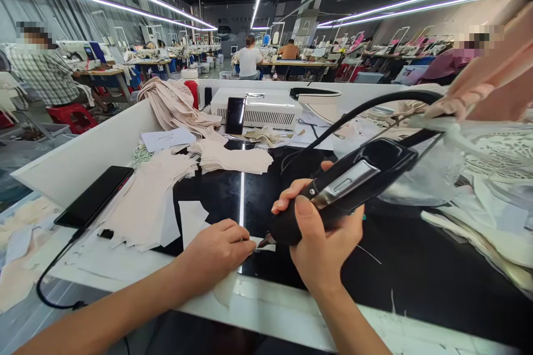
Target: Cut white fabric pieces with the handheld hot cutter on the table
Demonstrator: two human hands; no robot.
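Observation:
My right hand is wrapped round a black hand-held tool with a silver plate on top and a thick black cable arching away to the right. The tool's tip points down at a small pale fabric piece on the black glossy work surface. My left hand is curled, its fingertips pinching that small piece right beside the tool tip. A stack of pale pink cut fabric pieces lies just left of my left hand.
A black phone with a cable lies at the left on the white table edge. More fabric pieces, a white box machine and a second phone stand behind. Lace fabric piles at right. Another person's hand reaches in upper right.

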